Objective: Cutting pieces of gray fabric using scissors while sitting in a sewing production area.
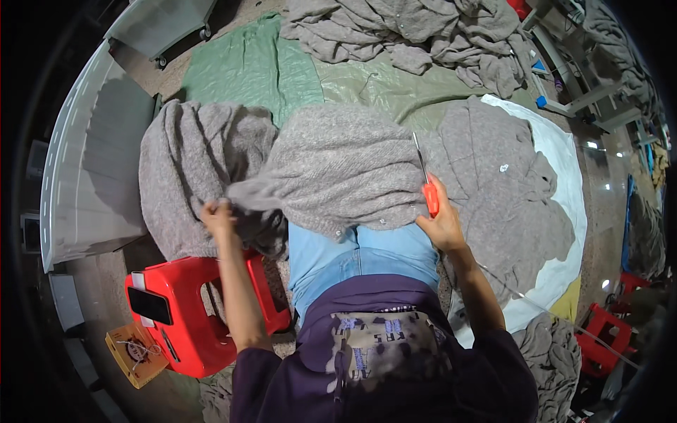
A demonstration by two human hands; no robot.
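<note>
A grey knitted garment (345, 162) lies across my lap, its left end drawn out to a narrow, blurred point. My right hand (444, 224) is closed around a tool with a red handle and a thin metal shaft (431, 197), which points away from me over the garment's right side. My left hand (218, 217) is just below the narrow end, over the heap of grey knitwear (187, 169) at the left. Its fingers are bent and smeared by motion, so their hold on the cloth is unclear.
A red plastic stool (187, 338) at my left bears a dark phone (149, 306); a yellow box (134, 352) sits beside it. More grey knitwear (493, 190) lies on a white sheet (564, 166) at the right. Another pile (416, 32) rests ahead near a green sheet (247, 67).
</note>
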